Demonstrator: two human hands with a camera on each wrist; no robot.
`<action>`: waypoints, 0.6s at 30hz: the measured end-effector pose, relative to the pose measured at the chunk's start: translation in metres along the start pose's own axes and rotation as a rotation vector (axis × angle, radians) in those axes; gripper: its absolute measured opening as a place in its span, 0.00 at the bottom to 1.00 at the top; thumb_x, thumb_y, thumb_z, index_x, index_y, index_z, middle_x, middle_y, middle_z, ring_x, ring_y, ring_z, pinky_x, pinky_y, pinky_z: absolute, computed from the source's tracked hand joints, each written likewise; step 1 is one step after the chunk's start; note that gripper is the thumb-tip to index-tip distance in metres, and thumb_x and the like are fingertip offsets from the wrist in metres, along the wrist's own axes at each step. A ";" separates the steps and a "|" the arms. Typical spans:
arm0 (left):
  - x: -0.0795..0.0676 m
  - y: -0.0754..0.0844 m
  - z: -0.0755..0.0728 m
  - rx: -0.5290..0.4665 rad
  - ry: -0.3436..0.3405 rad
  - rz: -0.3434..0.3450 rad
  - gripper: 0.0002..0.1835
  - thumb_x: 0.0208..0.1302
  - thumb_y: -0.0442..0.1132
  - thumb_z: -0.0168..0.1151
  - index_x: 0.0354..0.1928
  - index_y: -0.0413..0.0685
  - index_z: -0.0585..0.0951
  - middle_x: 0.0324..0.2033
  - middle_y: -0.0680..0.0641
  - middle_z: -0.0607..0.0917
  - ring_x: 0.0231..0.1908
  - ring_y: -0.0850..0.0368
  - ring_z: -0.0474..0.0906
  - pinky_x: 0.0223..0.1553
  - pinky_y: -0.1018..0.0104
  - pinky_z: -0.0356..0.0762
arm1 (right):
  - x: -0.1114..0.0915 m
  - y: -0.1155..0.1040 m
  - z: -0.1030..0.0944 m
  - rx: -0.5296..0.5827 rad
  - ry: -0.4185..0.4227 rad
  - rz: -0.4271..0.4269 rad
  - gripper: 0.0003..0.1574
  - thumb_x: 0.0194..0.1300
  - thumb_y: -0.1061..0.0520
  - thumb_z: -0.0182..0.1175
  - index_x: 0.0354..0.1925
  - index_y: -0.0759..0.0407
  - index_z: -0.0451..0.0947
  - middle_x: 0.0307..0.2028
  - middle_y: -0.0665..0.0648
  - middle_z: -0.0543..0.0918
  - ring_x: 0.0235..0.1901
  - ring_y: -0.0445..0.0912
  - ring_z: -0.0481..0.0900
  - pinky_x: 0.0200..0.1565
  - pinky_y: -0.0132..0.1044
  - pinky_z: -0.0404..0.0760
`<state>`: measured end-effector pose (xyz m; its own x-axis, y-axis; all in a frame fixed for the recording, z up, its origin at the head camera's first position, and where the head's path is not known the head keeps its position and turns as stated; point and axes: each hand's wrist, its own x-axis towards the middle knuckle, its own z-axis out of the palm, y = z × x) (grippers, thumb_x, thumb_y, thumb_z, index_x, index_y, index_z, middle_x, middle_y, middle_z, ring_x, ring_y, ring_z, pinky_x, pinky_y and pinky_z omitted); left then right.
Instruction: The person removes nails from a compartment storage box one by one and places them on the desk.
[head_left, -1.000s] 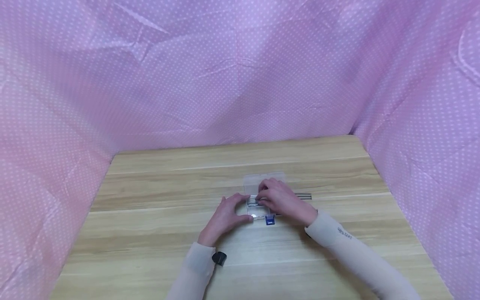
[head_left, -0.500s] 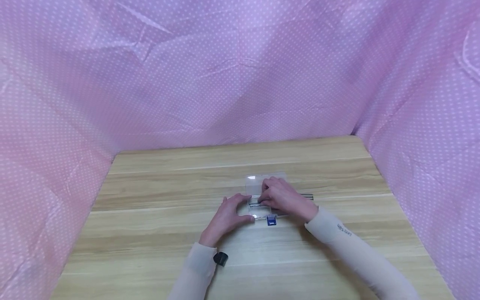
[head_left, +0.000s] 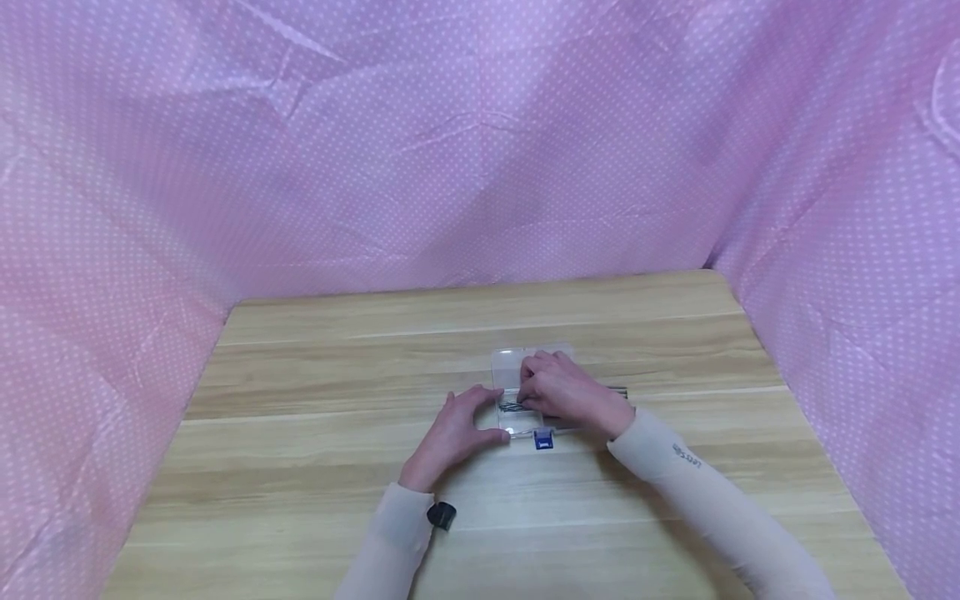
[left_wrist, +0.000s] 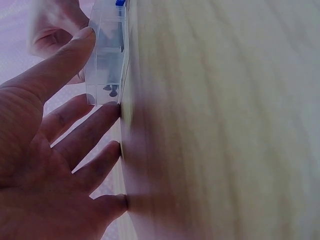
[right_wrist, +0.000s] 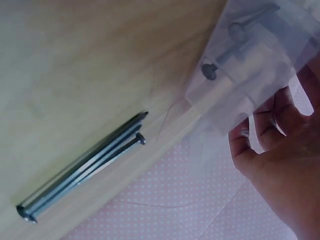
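A clear plastic box (head_left: 519, 423) with a blue latch (head_left: 543, 440) lies on the table, its lid (head_left: 506, 365) folded back. My left hand (head_left: 450, 432) grips its left side between thumb and fingers; the other fingers spread toward the tabletop in the left wrist view. Over the box, my right hand (head_left: 567, 392) curls down, thumb and fingertips together at several dark nails (head_left: 511, 407). Their far ends are hidden under the hand. Through the clear wall in the right wrist view, a nail head (right_wrist: 209, 71) shows.
Several long loose nails (right_wrist: 82, 170) lie side by side on the wooden table (head_left: 315, 467), to the right of the box and partly behind the right hand. Pink dotted cloth (head_left: 420, 150) hangs behind the table and along both sides.
At the right fingertips, the nails have gone from lying nearly parallel to a crossed, fanned bunch. The left hand and box stay in place; the right hand has barely shifted.
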<state>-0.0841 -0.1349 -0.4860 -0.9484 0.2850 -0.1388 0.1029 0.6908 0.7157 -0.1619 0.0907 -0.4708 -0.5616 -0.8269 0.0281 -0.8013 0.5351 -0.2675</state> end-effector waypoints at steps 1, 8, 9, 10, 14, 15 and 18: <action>0.000 0.000 0.000 0.000 0.000 -0.001 0.39 0.57 0.50 0.79 0.69 0.45 0.77 0.65 0.44 0.80 0.70 0.45 0.70 0.78 0.35 0.40 | 0.000 0.000 0.000 -0.005 -0.002 -0.003 0.07 0.63 0.52 0.74 0.42 0.45 0.92 0.40 0.46 0.79 0.43 0.44 0.72 0.47 0.41 0.74; 0.000 0.001 0.001 -0.002 0.005 -0.001 0.39 0.57 0.49 0.79 0.69 0.45 0.77 0.64 0.44 0.81 0.69 0.45 0.71 0.78 0.35 0.41 | 0.002 -0.001 0.001 -0.041 0.001 -0.017 0.06 0.63 0.51 0.74 0.41 0.46 0.92 0.40 0.46 0.80 0.43 0.45 0.73 0.48 0.42 0.74; 0.000 0.001 0.001 -0.001 0.006 -0.001 0.39 0.57 0.49 0.79 0.69 0.45 0.77 0.64 0.44 0.81 0.69 0.45 0.72 0.78 0.34 0.41 | 0.003 -0.001 0.002 -0.044 0.004 -0.017 0.07 0.63 0.51 0.74 0.40 0.46 0.92 0.39 0.46 0.80 0.43 0.45 0.73 0.47 0.42 0.74; 0.000 0.000 0.002 0.000 0.007 -0.002 0.39 0.57 0.50 0.79 0.69 0.45 0.77 0.63 0.45 0.81 0.69 0.45 0.72 0.78 0.34 0.41 | 0.003 -0.001 0.002 -0.047 0.008 -0.020 0.07 0.62 0.51 0.75 0.40 0.46 0.92 0.39 0.46 0.80 0.43 0.45 0.73 0.47 0.41 0.74; 0.000 0.000 0.002 -0.003 0.008 -0.006 0.39 0.57 0.49 0.79 0.68 0.45 0.77 0.64 0.45 0.81 0.69 0.46 0.71 0.78 0.35 0.40 | 0.002 -0.001 0.002 -0.017 0.016 -0.019 0.06 0.62 0.52 0.75 0.39 0.47 0.92 0.38 0.46 0.80 0.42 0.45 0.73 0.47 0.42 0.74; 0.000 0.000 0.002 -0.004 0.007 -0.007 0.39 0.57 0.49 0.79 0.69 0.45 0.77 0.64 0.45 0.81 0.69 0.45 0.71 0.78 0.35 0.40 | 0.002 -0.001 0.002 -0.002 0.016 -0.015 0.06 0.62 0.52 0.75 0.39 0.47 0.92 0.39 0.46 0.80 0.43 0.45 0.73 0.48 0.43 0.75; 0.000 0.001 0.002 -0.008 0.004 -0.008 0.39 0.57 0.49 0.79 0.69 0.45 0.77 0.64 0.45 0.81 0.69 0.46 0.71 0.78 0.35 0.40 | 0.001 -0.001 0.001 0.043 0.010 0.003 0.05 0.63 0.53 0.74 0.39 0.47 0.92 0.40 0.46 0.80 0.44 0.45 0.73 0.50 0.45 0.75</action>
<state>-0.0830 -0.1329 -0.4867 -0.9505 0.2765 -0.1419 0.0925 0.6875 0.7202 -0.1618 0.0894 -0.4717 -0.5664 -0.8233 0.0364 -0.7900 0.5299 -0.3083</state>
